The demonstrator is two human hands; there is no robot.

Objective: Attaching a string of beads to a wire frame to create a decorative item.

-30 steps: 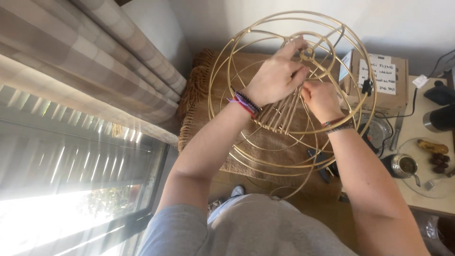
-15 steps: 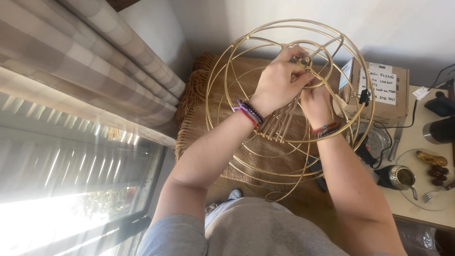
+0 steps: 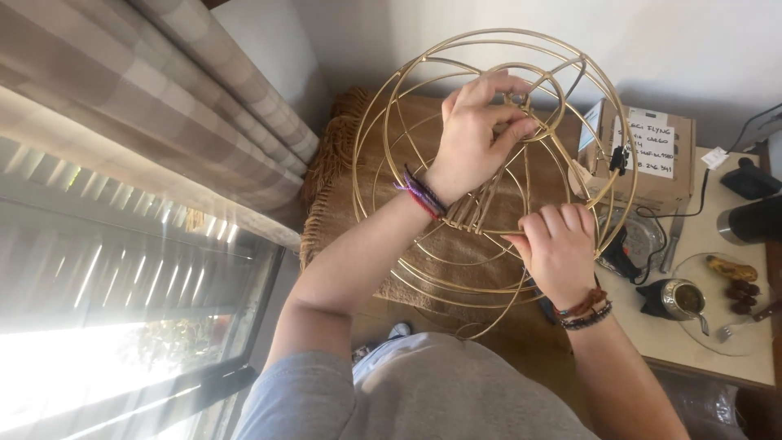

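Your left hand [image 3: 475,134] closes its fingers on the small inner ring near the top of a round gold wire frame [image 3: 391,122], while your right hand [image 3: 558,248] curls shut around a wire lower down on the frame's right side. Both wrists wear braided bands. The frame hangs in the air between your chest and the wall, held over a brown fringed throw [image 3: 334,159] that covers the seat below. Its face tilts up toward you, so the concentric rings read as nearly full circles, and its short axis runs from the small ring down and away from you toward the throw.

To the right, a cardboard box [image 3: 664,175] with a white label stands just behind the frame's right rim; what it holds cannot be seen. On the pale side table [image 3: 709,358] a glass plate [image 3: 700,273] carries a banana and several dark fruits, with a fork resting on its edge. Beside it stands a small metal cup [image 3: 683,300] with a straw, holding a dark greenish filling.

The frame's right rim passes close to the box and overlaps the table's near corner. Its left rim lies well apart from the checked curtain [image 3: 171,106] and the bright window [image 3: 106,326]. The top rim comes near the white wall. The widest free space lies to the left, above the throw.
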